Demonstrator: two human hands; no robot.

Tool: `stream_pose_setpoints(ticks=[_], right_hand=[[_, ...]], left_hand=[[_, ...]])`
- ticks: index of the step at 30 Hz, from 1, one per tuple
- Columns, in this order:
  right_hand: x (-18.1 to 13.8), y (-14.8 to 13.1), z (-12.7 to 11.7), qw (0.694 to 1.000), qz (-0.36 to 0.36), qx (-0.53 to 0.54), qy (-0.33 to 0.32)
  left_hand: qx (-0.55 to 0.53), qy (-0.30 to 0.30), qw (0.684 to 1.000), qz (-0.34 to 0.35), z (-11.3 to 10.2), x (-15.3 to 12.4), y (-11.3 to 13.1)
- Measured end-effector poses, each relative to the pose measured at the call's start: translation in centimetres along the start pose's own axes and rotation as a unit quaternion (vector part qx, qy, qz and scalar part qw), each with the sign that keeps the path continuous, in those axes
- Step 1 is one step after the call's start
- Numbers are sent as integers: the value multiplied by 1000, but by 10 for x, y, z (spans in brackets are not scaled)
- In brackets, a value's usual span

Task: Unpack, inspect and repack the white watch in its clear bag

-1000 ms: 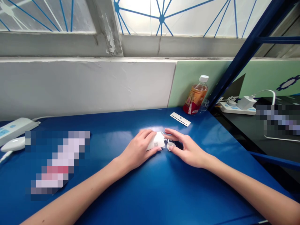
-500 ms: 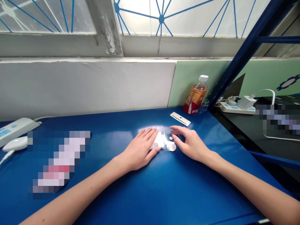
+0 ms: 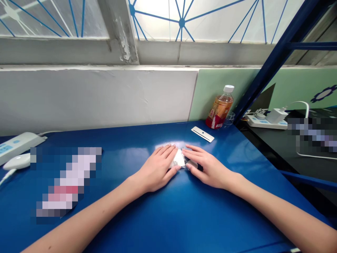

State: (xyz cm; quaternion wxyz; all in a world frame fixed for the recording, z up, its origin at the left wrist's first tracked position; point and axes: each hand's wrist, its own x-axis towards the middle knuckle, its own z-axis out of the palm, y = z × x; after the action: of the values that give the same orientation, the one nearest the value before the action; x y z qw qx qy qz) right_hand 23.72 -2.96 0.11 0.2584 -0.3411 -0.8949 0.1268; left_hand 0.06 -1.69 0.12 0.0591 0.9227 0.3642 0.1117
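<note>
Your left hand (image 3: 159,169) lies flat over the left part of a small white rectangular piece in clear film (image 3: 180,159), fingers together, thumb apart along the near edge. Piece is on the glossy blue tabletop (image 3: 163,218), between your hands. Your right hand (image 3: 212,168) covers its right end and a pale round disc (image 3: 194,163); fingers near each other, thumb apart. Can't tell if they're pinching. White slotted strip (image 3: 202,134) lies beyond.
</note>
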Motion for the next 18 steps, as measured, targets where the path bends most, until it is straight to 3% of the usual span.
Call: stream_pose_setpoints(ticks=[9, 18], right_hand=[[3, -11, 3, 994, -32, -105, 19], [10, -19, -5, 979, -87, -183, -30]], left_hand=[[10, 3, 1000, 7, -1, 1, 2], [14, 2, 1000, 2, -2, 1, 5]])
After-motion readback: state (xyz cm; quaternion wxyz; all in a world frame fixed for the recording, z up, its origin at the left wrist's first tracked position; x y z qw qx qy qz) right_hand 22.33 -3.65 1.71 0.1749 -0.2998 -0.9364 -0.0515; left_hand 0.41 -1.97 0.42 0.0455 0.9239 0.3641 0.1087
